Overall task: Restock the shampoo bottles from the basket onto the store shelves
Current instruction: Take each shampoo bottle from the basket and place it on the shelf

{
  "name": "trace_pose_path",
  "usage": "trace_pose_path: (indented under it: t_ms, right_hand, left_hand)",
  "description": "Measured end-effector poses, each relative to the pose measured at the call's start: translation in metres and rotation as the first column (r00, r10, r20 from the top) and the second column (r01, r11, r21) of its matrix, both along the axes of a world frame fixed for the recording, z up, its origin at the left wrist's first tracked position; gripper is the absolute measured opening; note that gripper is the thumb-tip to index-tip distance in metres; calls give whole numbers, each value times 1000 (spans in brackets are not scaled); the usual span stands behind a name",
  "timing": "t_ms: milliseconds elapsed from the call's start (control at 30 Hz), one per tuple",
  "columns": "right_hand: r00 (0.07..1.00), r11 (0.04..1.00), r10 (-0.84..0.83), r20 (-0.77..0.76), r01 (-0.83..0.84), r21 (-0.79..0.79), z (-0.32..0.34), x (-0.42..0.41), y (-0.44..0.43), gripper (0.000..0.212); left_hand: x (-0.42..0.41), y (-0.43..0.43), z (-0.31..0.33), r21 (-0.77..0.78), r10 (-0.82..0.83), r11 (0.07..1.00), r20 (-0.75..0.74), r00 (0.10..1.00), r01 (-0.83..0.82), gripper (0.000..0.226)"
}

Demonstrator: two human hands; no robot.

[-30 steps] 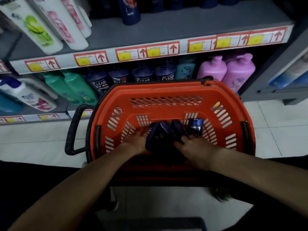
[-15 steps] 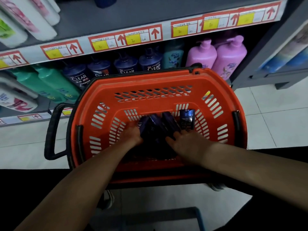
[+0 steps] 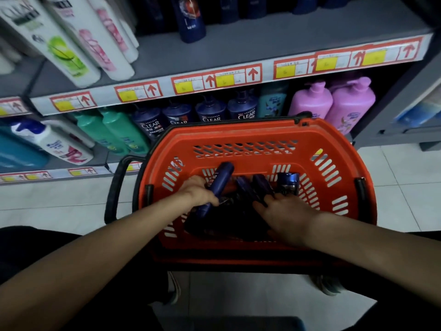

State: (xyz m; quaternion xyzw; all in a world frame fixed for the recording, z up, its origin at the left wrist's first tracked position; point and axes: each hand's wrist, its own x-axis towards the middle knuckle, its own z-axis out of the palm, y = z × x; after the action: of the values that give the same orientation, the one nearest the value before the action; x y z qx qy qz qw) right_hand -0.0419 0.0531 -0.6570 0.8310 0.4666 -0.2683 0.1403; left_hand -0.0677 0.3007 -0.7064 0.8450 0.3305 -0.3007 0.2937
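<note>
The store shelving [image 3: 238, 44] is occupying the upper half of the view, with red-and-yellow price labels [image 3: 214, 80] running along the edge of its upper shelf. An orange basket [image 3: 238, 134] with a black handle [image 3: 114, 187] is sitting directly in front of the lower shelf, over a pale tiled floor [image 3: 393, 168]. Tall white bottles [image 3: 83, 44] are standing on the upper shelf at left. On the lower shelf, green bottles [image 3: 114, 132], dark blue CLEAR pump bottles [image 3: 210, 113] and pink pump bottles [image 3: 334, 106] are lining up left to right behind the basket. Both forearms are reaching into the basket. The left hand [image 3: 199, 193] is gripping a dark blue shampoo bottle [image 3: 220, 177] around its middle and holding it tilted, its upper end pointing toward the shelves, inside the basket walls. The right hand [image 3: 286, 216] is lying on a cluster of dark bottles [image 3: 248, 187] at the basket bottom; whether it is grasping one cannot be determined. One blue-capped bottle [image 3: 287, 185] is standing upright just beyond the right hand.
</note>
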Motion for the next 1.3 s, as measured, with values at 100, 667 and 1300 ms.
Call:
trace_pose_path:
  t_ms: [100,667,1300]
  right_hand:
    - [996,995,-63,-67,69,76,15,-4,10,72]
    - [525,329,-280,-804,839,433,45,-11,40,33]
    - [53,42,-62,-997,998,50,50,19,33,58]
  left_hand:
    - [-8,2,35,-220,192,960,75,978,-172,64]
    - [-37,-34,108,-691,493,705,317,810,-159,42]
    - [-18,-27,140,-771,621,613,335,709,-173,32]
